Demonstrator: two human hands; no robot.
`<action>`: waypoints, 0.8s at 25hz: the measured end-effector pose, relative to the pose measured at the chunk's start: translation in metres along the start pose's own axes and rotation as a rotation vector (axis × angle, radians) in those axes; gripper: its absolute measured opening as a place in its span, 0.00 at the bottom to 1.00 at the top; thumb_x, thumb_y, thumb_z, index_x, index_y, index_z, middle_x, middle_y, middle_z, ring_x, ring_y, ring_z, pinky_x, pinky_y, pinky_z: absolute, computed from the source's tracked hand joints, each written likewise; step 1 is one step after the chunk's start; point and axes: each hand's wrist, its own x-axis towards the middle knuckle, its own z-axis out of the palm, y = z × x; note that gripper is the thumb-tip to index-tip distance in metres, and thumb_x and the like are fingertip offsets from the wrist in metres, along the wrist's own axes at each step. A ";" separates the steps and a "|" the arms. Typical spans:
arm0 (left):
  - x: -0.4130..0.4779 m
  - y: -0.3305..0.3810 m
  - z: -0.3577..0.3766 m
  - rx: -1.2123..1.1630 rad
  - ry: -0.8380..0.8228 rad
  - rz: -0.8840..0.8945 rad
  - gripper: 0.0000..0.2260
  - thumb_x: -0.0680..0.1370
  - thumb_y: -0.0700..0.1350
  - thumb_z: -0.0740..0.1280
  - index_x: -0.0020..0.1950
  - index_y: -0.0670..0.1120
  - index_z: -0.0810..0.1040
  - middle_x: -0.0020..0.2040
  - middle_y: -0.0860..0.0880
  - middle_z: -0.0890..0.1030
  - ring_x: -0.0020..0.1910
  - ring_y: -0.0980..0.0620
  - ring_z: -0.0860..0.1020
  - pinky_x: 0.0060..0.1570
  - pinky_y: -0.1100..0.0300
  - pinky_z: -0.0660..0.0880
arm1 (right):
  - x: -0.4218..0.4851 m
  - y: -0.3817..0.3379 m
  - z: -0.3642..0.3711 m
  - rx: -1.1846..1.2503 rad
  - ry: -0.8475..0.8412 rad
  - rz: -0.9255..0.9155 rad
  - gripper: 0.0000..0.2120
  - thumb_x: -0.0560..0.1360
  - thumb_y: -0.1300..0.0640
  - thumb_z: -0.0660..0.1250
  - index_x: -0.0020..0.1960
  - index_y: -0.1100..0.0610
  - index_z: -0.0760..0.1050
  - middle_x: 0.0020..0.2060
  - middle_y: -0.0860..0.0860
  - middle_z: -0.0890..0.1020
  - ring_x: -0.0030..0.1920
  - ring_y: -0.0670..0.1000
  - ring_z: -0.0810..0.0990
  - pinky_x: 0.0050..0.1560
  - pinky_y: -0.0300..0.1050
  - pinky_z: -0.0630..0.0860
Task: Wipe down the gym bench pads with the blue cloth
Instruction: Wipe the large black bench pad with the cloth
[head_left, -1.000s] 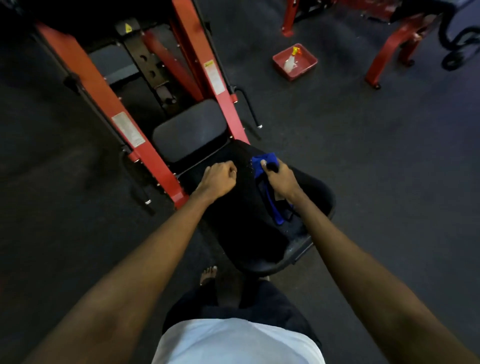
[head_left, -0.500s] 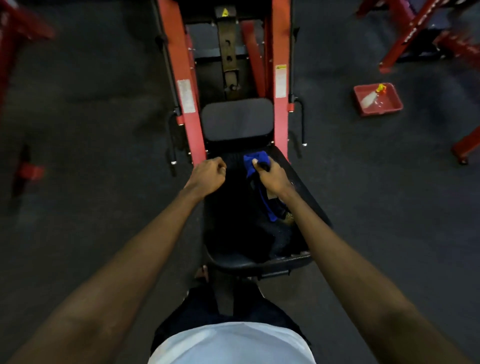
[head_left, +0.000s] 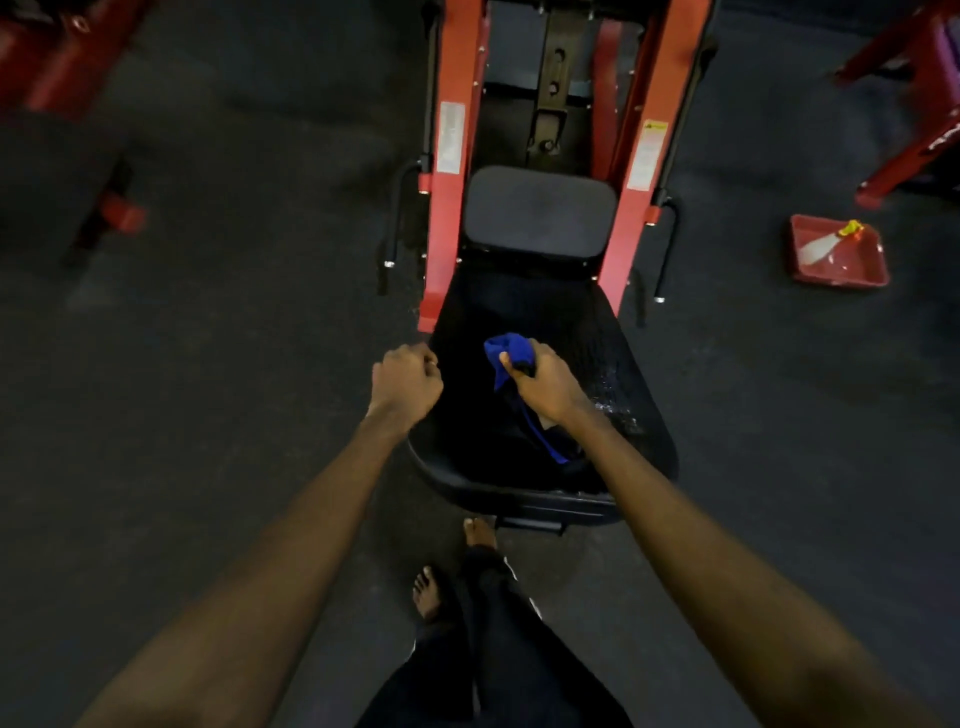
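A black bench pad (head_left: 613, 364) slopes toward me between the red frame rails (head_left: 447, 218) of a gym machine. A smaller grey pad (head_left: 540, 213) sits above it. My right hand (head_left: 545, 382) grips the bunched blue cloth (head_left: 506, 353) over the middle of the black pad, and a strip of the cloth hangs down below my wrist. My left hand (head_left: 405, 382) is curled into a fist at the pad's left edge, holding nothing that I can see. A wet sheen shows on the pad's right side.
A red tray (head_left: 857, 270) with a spray bottle (head_left: 828, 241) lies on the dark floor to the right. Other red machine frames stand at the far right (head_left: 914, 130) and far left (head_left: 62, 67). My bare feet (head_left: 431, 592) stand just in front of the pad.
The view has swung so the machine now faces me squarely and looks closer. Both hands sit lower on the black pad than before; the right still grips the cloth.
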 end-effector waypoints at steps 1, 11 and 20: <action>-0.007 -0.010 0.012 0.010 0.005 -0.028 0.10 0.78 0.40 0.64 0.56 0.42 0.81 0.56 0.39 0.80 0.57 0.37 0.78 0.57 0.46 0.72 | 0.003 0.008 0.012 -0.028 -0.026 -0.008 0.15 0.82 0.43 0.63 0.60 0.54 0.75 0.53 0.53 0.77 0.52 0.56 0.80 0.53 0.45 0.72; -0.018 -0.128 0.193 -0.333 0.019 -0.459 0.20 0.87 0.51 0.54 0.73 0.43 0.72 0.72 0.41 0.74 0.71 0.39 0.71 0.70 0.43 0.66 | 0.035 0.116 0.159 -0.356 -0.444 -0.214 0.40 0.76 0.27 0.56 0.80 0.48 0.58 0.77 0.50 0.64 0.78 0.55 0.62 0.78 0.59 0.59; -0.030 -0.111 0.249 -0.556 0.232 -0.509 0.24 0.87 0.53 0.48 0.83 0.50 0.54 0.83 0.51 0.55 0.81 0.54 0.52 0.80 0.53 0.50 | 0.078 0.135 0.192 -0.603 -0.457 -0.428 0.37 0.77 0.27 0.51 0.81 0.36 0.43 0.83 0.43 0.48 0.82 0.52 0.45 0.79 0.66 0.46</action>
